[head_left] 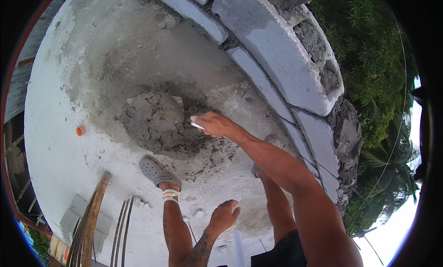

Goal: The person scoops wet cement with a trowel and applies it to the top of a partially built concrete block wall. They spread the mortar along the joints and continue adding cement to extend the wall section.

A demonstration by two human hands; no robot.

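Note:
My right hand (213, 124) is closed round the white handle (197, 126) of what looks like a trowel. It is at the right side of a heap of wet grey mortar (159, 117); the tool's blade cannot be made out against the mortar. A pale flat edge (178, 100) shows at the back of the heap. Held low, nearer my body, my left hand (224, 216) has loosely bent fingers with the thumb apart, and nothing shows in it. My feet, in grey clogs (159, 171), stand on the near side of the heap.
A curving wall of pale blocks (272, 50) with mortar joints runs along the right, with trees (364, 73) beyond it. A small orange cup-like piece (80, 130) lies on the concrete floor (55, 101). Upright rebar (121, 230) and a wooden pole (95, 216) stand at the lower left.

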